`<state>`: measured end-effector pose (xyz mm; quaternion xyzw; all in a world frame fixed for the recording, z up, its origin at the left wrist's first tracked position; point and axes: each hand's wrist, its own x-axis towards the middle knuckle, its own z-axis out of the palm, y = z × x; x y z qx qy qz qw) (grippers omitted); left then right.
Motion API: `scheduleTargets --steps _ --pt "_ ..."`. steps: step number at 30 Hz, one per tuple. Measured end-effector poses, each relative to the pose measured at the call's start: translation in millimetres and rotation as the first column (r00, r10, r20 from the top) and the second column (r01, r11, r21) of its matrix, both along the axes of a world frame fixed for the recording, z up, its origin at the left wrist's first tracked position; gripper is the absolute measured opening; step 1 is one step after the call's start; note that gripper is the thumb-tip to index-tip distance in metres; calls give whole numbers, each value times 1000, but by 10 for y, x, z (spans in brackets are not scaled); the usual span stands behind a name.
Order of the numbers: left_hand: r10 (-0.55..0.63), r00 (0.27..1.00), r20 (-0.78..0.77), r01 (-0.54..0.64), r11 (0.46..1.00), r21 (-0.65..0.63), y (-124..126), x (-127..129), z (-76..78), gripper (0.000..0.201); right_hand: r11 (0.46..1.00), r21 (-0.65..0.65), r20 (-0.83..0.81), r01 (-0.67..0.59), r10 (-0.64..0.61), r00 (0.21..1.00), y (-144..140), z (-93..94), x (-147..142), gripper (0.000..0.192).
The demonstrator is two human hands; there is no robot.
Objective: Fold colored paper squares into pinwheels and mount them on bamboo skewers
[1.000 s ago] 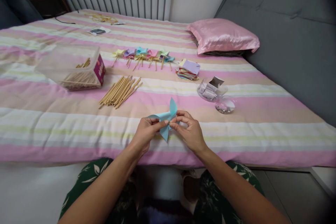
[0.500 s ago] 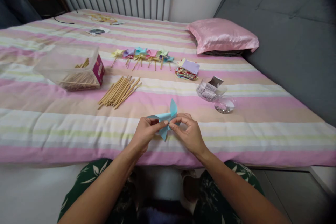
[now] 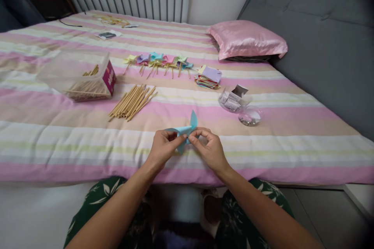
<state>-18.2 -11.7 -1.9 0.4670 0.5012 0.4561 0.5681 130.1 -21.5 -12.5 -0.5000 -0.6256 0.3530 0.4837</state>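
Between my two hands is a light blue paper pinwheel, its folded blades sticking out above, left and below. My left hand pinches it from the left, thumb at the centre. From the right, my right hand closes thumb and forefinger at the pinwheel's middle, where a tiny dark spot shows; I cannot make out what it is. No stick shows on this pinwheel. Ahead and to the left lies a bundle of thin wooden sticks.
A clear plastic box with more sticks stands at left. Finished pinwheels lie in a row behind, beside a stack of coloured paper squares. Two small clear containers with small metal pieces sit at right. A pink pillow lies beyond.
The pinwheel's lower blade has tilted slightly and shows less below my fingers. Both hands keep their grip in nearly the same place.
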Motion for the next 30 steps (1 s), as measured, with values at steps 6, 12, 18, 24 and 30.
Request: scheduleTargets --steps 6,12,18,24,30 --pt "28 999 -28 -27 1000 8 -6 11 -37 27 1000 -28 -12 12 -12 1000 -5 -21 -11 12" --pt "40 999 -12 -41 999 -24 -17 22 -63 24 996 -17 -106 86 -88 990 -9 -33 -67 24" --pt "60 996 -68 -59 998 21 -15 10 -80 30 1000 -6 16 13 -13 1000 -11 -23 -50 19" --pt "40 993 -110 -36 998 42 -21 7 -69 29 1000 -5 46 -3 3 999 -12 -7 -31 15" --pt "57 983 -174 -44 996 78 -31 7 -34 29 999 -35 -52 -25 23 998 -17 -5 -44 14"
